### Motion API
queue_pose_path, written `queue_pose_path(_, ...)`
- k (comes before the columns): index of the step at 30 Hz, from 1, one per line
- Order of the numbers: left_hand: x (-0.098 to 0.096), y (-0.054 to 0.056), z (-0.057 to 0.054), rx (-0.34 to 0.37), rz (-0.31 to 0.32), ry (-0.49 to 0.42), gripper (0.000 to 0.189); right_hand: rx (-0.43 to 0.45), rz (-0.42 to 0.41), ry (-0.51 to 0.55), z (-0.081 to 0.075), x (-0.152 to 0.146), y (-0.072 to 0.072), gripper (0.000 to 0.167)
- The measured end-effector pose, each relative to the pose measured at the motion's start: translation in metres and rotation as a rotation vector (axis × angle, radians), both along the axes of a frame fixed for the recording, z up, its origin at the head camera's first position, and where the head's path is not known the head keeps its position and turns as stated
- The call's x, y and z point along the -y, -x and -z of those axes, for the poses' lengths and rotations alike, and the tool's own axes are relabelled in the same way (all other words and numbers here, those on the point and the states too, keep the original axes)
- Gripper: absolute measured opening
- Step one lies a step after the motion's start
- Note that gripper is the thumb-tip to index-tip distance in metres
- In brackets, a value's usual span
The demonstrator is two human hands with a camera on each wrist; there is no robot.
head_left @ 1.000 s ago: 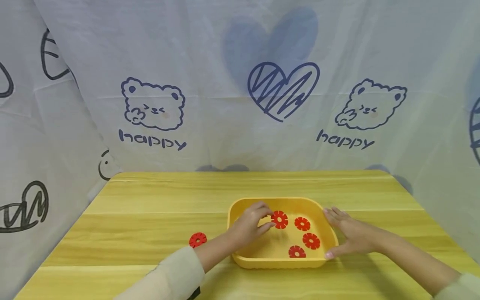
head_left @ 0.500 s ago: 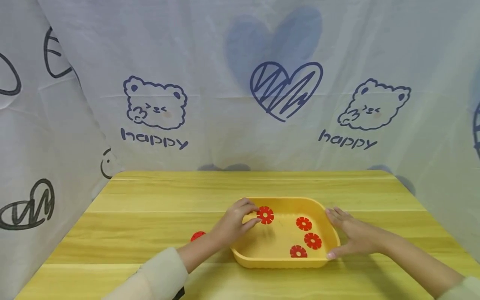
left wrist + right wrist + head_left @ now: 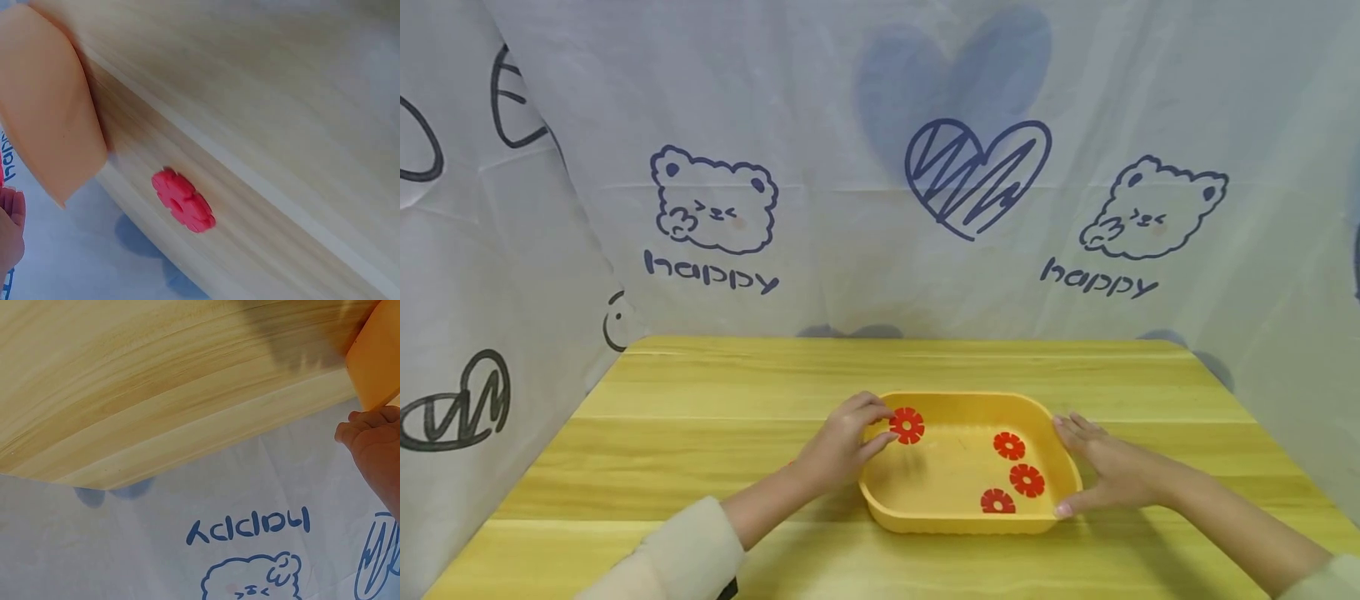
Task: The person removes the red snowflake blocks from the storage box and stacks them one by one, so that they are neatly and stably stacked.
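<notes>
My left hand (image 3: pixel 838 442) pinches a red notched interlocking disc (image 3: pixel 907 426) between thumb and fingertips, over the left end of a yellow plastic tub (image 3: pixel 962 524). Three more discs like it lie at the tub's right side, one of them a notched disc (image 3: pixel 1027 480) near the wall. My right hand (image 3: pixel 1105 471) rests against the tub's right end, its fingers spread along the outside and the thumb at the front corner. On the table left of the tub lies another red disc (image 3: pixel 183 200), nearly hidden behind my left wrist in the head view.
The tub stands on a light wood-grain table (image 3: pixel 715 392). Behind it hangs a white cloth (image 3: pixel 850 250) printed with bears and hearts, and more cloth closes off the left and right sides.
My left hand has moved left with the pinched disc, from the middle of the tub toward its left end. The right hand has stayed at the tub's right end.
</notes>
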State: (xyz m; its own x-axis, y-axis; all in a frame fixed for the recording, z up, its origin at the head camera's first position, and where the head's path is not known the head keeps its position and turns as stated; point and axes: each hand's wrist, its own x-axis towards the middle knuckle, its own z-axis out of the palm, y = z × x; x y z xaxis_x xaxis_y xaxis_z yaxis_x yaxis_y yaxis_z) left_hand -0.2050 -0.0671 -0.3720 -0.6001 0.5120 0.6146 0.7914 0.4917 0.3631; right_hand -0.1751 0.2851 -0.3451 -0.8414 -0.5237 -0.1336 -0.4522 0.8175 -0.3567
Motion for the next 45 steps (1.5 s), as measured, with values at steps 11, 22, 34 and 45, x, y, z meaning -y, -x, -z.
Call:
queue_pose_path(11, 0.018, -0.005, 0.0, -0.016, -0.023, -0.025, 0.02, -0.006, -0.011, -0.012, -0.001, 0.0, 0.0, 0.112)
queue_pose_path(22, 0.033, -0.007, 0.006, -0.064, -0.025, -0.042, 0.021, -0.011, -0.016, -0.014, -0.001, 0.0, 0.0, 0.111)
queue_pose_path(34, 0.05, -0.009, 0.018, -0.18, -0.077, -0.055, 0.027, -0.001, -0.006, -0.013, -0.002, 0.001, 0.0, 0.111)
queue_pose_path(45, 0.068, -0.017, 0.028, -0.152, -0.138, -0.107, 0.028, 0.015, 0.002, -0.013, -0.002, 0.0, 0.0, 0.11)
